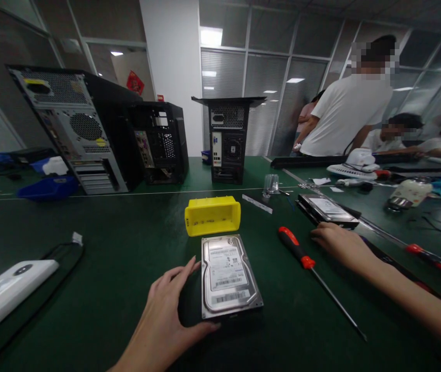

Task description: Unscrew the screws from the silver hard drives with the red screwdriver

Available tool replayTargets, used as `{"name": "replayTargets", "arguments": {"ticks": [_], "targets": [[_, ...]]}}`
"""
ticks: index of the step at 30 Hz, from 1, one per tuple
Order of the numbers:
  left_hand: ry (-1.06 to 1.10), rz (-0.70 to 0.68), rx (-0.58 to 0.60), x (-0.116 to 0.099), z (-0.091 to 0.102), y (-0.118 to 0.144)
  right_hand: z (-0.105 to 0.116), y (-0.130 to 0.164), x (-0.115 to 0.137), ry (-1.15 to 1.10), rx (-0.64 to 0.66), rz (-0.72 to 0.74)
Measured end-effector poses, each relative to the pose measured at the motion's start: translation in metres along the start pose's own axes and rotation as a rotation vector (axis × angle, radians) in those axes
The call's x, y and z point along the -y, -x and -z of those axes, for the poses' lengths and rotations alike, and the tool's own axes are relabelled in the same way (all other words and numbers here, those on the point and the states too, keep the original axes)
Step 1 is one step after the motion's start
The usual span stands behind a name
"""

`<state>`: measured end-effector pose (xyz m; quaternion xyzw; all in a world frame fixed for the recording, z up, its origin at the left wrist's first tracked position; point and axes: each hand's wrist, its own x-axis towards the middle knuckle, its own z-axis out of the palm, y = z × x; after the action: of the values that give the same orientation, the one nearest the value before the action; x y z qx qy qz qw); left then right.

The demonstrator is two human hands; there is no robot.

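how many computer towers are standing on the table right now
3. A grey-backed tower stands at the far left, a smaller black tower right beside it, and a third tower stands alone near the middle, behind the yellow bin. Others may be hidden out of view.

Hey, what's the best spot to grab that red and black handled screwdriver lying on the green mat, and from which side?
Probably the thick red and black handle of the screwdriver, from above. It lies flat, its handle end close to the right hand, while the thin metal shaft runs toward the camera and offers little to grip. The left hand rests against the silver hard drive.
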<state>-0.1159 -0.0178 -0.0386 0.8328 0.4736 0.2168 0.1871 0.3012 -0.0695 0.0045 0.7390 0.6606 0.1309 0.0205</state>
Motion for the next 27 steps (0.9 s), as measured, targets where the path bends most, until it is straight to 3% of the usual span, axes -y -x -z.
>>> {"name": "replayTargets", "arguments": {"ticks": [4, 8, 14, 20, 27], "targets": [[0.011, 0.030, 0.009, -0.012, 0.007, -0.001, -0.005, 0.000, -0.009, -0.011, 0.001, -0.003], [0.005, 0.110, 0.116, -0.021, 0.014, -0.001, -0.009, -0.001, -0.016, -0.024, 0.007, -0.005], [-0.044, -0.119, 0.243, -0.024, 0.017, -0.003, -0.005, -0.001, -0.024, -0.039, 0.003, 0.007], [0.008, -0.145, 0.236, -0.025, 0.017, -0.001, 0.002, 0.000, -0.029, -0.013, -0.004, -0.022], [0.013, -0.124, 0.278, -0.028, 0.019, 0.000, -0.004, -0.002, -0.020, 0.000, 0.002, 0.018]]}}
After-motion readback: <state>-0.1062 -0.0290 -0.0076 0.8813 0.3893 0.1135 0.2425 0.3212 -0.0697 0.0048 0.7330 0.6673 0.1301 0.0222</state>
